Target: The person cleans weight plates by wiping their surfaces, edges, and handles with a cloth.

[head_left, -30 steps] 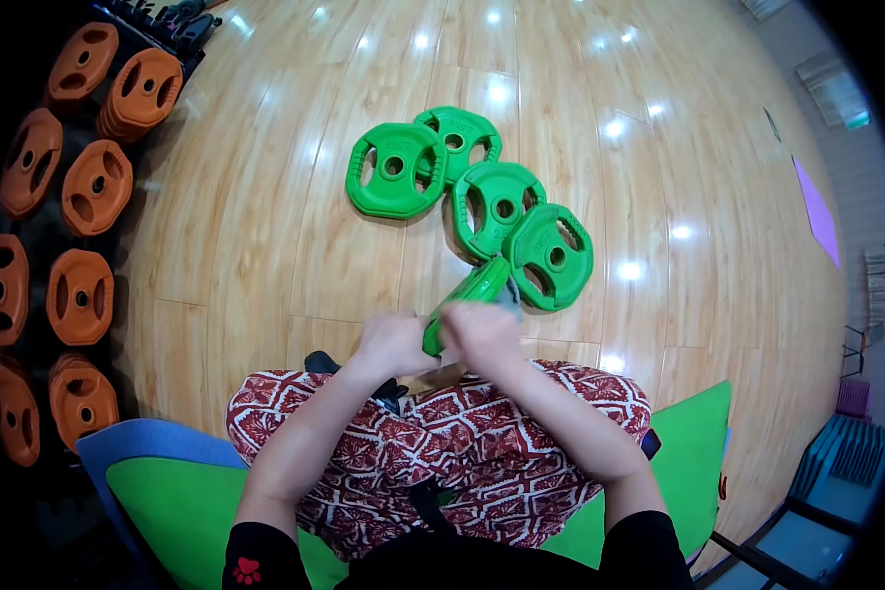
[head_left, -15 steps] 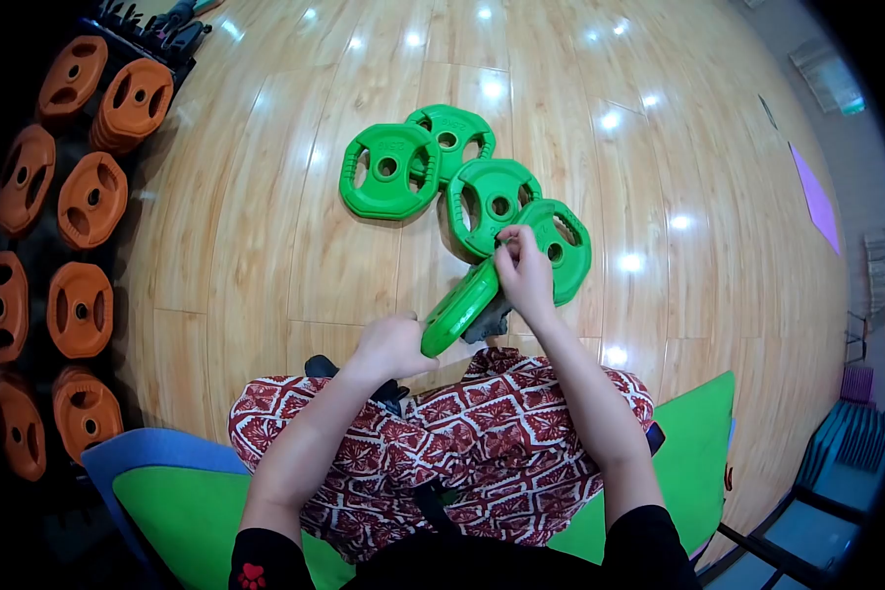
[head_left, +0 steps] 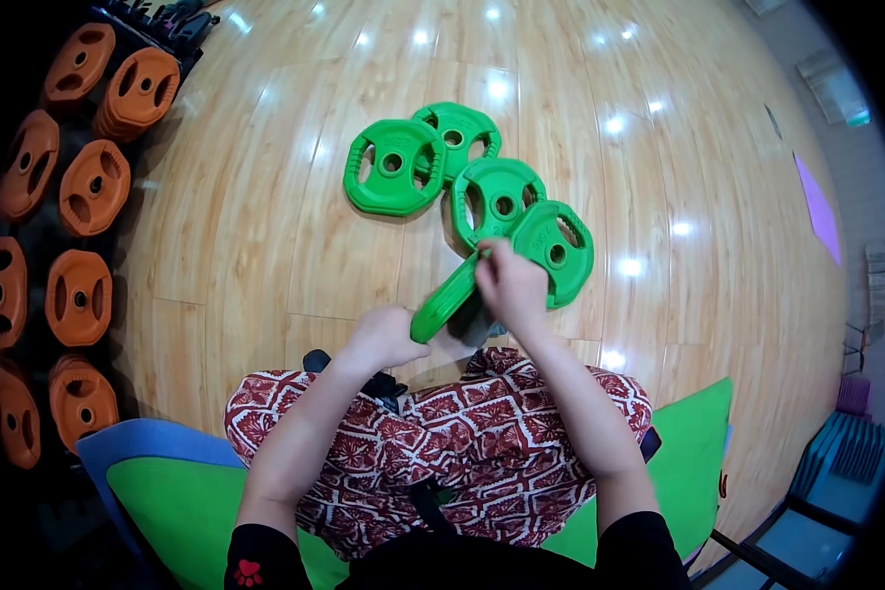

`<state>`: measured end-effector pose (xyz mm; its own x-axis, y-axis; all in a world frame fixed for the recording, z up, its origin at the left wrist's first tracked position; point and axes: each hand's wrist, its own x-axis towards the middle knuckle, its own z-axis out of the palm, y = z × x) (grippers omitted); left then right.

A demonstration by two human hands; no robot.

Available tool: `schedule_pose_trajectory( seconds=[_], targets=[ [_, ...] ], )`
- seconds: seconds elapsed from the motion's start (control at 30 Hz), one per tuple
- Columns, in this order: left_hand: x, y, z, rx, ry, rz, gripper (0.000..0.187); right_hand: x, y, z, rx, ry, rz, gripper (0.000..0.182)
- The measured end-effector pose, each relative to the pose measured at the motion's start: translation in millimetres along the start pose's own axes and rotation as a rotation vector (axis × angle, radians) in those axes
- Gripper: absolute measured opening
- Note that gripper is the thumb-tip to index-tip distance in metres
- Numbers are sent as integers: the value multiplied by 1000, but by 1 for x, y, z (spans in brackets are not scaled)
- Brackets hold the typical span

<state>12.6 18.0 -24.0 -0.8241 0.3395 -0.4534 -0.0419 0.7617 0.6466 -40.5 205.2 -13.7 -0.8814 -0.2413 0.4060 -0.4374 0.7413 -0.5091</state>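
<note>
Green plate (head_left: 443, 305), edge-on, long axis slanting away rightward; left hand (head_left: 383, 337) clasping near end; right hand (head_left: 516, 287) at far end, grip unclear

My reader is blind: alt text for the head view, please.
Left hand grips a steeply tilted green weight plate, right hand at its far end; four more green plates lie ahead on the wooden floor, orange plates at left.

Green weight plates (head_left: 391, 186), racked orange plates (head_left: 81, 279) and mats (head_left: 177, 501) suggest a gym.
</note>
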Motion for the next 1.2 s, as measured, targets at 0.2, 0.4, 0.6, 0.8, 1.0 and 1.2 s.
schedule_pose_trajectory(
  seconds=[0.2,0.4,0.6,0.8,1.0,1.2],
  targets=[
    [-1,-1,-1,182,36,-22,32,-4,9,1,53,-102,150,21],
    [-6,6,-1,359,98,-75,33,-32,-38,9,72,-196,-445,21],
    [-6,10,-3,356,55,-75,38,-2,1,-2,-81,-45,154,15],
    [-6,15,2,417,-15,-55,39,-26,-23,5,-86,-126,-135,17],
    [-8,21,2,432,-61,-64,41,-23,-32,-3,-195,-125,-179,19],
    [-7,16,4,410,-8,-40,38,-5,-4,0,-198,-3,11,14]
  ],
)
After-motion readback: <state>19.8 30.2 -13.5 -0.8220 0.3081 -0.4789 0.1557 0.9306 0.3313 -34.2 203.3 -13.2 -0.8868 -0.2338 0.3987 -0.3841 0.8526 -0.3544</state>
